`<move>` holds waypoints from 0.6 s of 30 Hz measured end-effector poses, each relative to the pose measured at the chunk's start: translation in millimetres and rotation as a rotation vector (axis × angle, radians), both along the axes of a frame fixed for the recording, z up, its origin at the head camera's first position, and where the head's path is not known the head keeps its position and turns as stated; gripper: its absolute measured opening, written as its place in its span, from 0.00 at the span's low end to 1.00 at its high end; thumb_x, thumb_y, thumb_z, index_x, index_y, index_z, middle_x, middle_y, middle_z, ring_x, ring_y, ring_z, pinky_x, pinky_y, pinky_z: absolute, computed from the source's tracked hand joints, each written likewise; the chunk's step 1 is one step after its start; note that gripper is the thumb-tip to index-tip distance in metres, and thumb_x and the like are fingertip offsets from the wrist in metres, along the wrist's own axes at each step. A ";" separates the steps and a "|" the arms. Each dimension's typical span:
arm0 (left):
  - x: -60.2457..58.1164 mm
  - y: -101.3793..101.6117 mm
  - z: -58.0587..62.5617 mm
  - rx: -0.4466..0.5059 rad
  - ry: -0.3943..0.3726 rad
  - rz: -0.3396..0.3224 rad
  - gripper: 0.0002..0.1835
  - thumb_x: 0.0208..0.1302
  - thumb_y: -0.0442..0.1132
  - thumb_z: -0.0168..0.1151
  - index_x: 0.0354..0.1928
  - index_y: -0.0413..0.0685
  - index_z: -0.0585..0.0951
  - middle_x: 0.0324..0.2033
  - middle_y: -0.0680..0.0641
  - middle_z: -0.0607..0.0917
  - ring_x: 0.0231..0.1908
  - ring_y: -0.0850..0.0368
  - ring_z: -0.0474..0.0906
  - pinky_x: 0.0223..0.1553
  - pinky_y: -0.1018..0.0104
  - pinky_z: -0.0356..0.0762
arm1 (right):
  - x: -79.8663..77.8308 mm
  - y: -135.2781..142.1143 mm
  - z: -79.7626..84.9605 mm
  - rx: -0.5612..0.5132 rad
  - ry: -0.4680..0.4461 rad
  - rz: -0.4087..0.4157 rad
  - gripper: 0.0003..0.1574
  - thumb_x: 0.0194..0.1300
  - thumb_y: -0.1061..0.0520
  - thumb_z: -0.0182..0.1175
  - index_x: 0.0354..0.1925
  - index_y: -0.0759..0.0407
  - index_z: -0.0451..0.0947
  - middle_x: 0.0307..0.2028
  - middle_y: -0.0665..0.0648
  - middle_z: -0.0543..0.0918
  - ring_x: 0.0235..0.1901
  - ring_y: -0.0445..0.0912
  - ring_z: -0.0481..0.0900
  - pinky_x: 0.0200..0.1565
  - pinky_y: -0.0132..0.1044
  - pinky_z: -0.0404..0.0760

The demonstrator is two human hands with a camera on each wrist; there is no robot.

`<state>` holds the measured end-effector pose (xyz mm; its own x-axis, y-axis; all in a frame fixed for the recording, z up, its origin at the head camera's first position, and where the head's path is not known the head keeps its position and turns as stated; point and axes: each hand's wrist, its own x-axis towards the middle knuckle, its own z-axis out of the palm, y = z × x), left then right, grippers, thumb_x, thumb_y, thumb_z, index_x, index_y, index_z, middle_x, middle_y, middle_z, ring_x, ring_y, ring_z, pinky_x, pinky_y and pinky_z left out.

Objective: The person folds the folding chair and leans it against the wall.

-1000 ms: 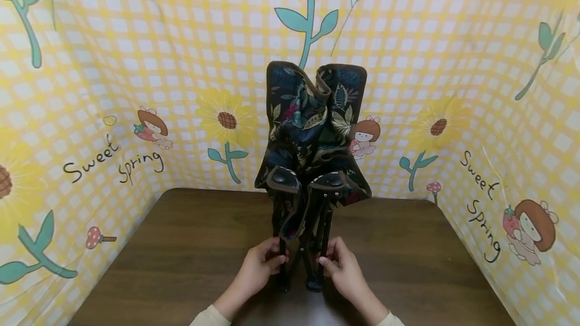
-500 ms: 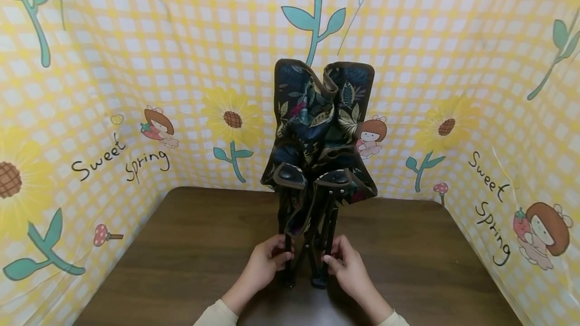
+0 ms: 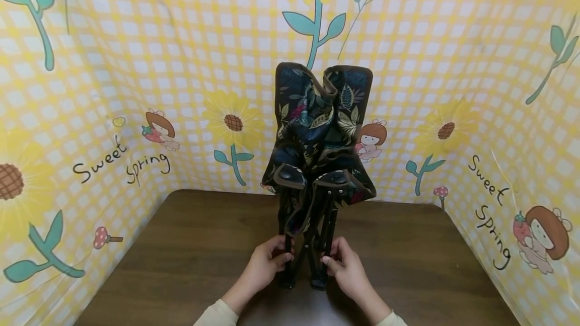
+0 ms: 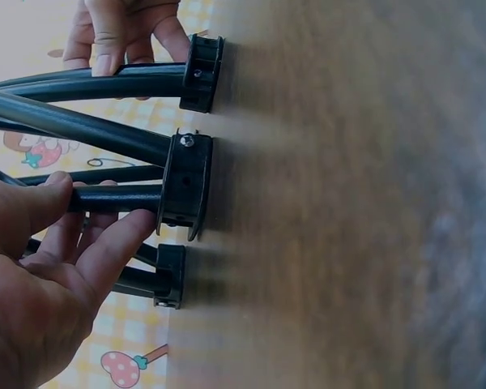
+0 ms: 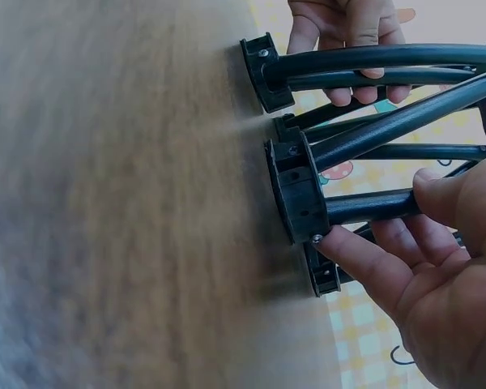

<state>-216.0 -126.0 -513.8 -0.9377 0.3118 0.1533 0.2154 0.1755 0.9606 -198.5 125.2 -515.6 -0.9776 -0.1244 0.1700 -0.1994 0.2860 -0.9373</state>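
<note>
A folding chair (image 3: 317, 114) stands upright and mostly folded in the head view, its dark leaf-print fabric bunched above black tubular legs. Low on the near left leg, my left hand (image 3: 264, 264) pinches the tube between thumb and fingers. My right hand (image 3: 348, 266) pinches the near right leg at about the same height. In the left wrist view, a black plastic foot (image 4: 186, 185) joins two tubes just past the left fingertips. The right wrist view shows a similar foot (image 5: 298, 193) beside my right index finger. The feet are at the tabletop.
The brown wooden table (image 3: 190, 245) extends to both sides of the chair. Yellow checked cloth (image 3: 190, 64) with flowers and cartoon figures rises behind the table and along its left and right sides.
The head view has shifted slightly, moving chair, hands and cloth together to the right in the picture. Both hands keep the same hold on the legs, and the chair's shape looks unchanged.
</note>
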 end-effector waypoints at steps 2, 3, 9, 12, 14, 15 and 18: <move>-0.5 0.5 -1.5 0.007 -0.002 -0.004 0.13 0.70 0.30 0.63 0.55 0.43 0.81 0.42 0.44 0.87 0.45 0.51 0.84 0.37 0.61 0.88 | -0.6 2.3 -1.4 -0.008 0.001 0.017 0.13 0.68 0.67 0.64 0.44 0.59 0.70 0.41 0.60 0.84 0.41 0.52 0.86 0.33 0.41 0.87; -0.8 0.7 -2.1 0.009 -0.002 -0.005 0.13 0.70 0.30 0.63 0.55 0.42 0.81 0.42 0.43 0.87 0.45 0.51 0.84 0.37 0.61 0.88 | -1.0 3.3 -2.0 -0.008 0.003 0.026 0.12 0.69 0.66 0.64 0.44 0.58 0.70 0.41 0.60 0.84 0.42 0.52 0.86 0.33 0.41 0.88; -2.2 0.9 0.2 -0.030 0.008 0.000 0.12 0.71 0.30 0.62 0.54 0.43 0.81 0.42 0.44 0.87 0.45 0.51 0.84 0.37 0.62 0.88 | -3.9 5.2 -1.9 0.022 0.008 0.058 0.11 0.70 0.64 0.63 0.43 0.58 0.69 0.41 0.59 0.84 0.43 0.51 0.85 0.34 0.40 0.88; -1.1 2.4 5.7 -0.050 0.018 0.004 0.11 0.71 0.28 0.61 0.53 0.41 0.80 0.41 0.41 0.86 0.45 0.47 0.84 0.37 0.58 0.88 | -5.2 5.2 -1.3 0.036 0.010 0.064 0.11 0.71 0.64 0.63 0.42 0.57 0.68 0.41 0.59 0.84 0.43 0.52 0.86 0.34 0.39 0.88; 1.4 3.6 12.8 -0.049 0.022 0.000 0.11 0.71 0.26 0.60 0.53 0.38 0.79 0.41 0.38 0.86 0.46 0.42 0.84 0.38 0.55 0.88 | -6.1 5.5 -1.1 0.039 0.013 0.069 0.11 0.72 0.63 0.62 0.41 0.57 0.67 0.42 0.59 0.85 0.43 0.51 0.86 0.34 0.39 0.88; 3.1 4.0 17.1 -0.045 0.021 -0.005 0.11 0.71 0.26 0.59 0.53 0.37 0.79 0.41 0.37 0.86 0.46 0.41 0.84 0.38 0.53 0.88 | -6.5 5.7 -1.0 0.040 0.015 0.071 0.11 0.72 0.63 0.62 0.41 0.58 0.67 0.42 0.59 0.85 0.43 0.51 0.86 0.34 0.39 0.88; 8.7 3.4 28.9 -0.026 0.024 -0.018 0.11 0.71 0.25 0.59 0.53 0.35 0.78 0.41 0.36 0.85 0.46 0.39 0.83 0.39 0.51 0.88 | -7.8 5.6 -1.0 0.043 0.014 0.075 0.11 0.72 0.63 0.62 0.41 0.58 0.67 0.42 0.59 0.85 0.43 0.49 0.86 0.34 0.38 0.88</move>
<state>-207.3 -122.6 -484.9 -0.9281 0.3327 0.1672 0.2417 0.1967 0.9502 -206.3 130.8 -516.6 -0.9627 -0.2047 0.1768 -0.2350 0.3093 -0.9215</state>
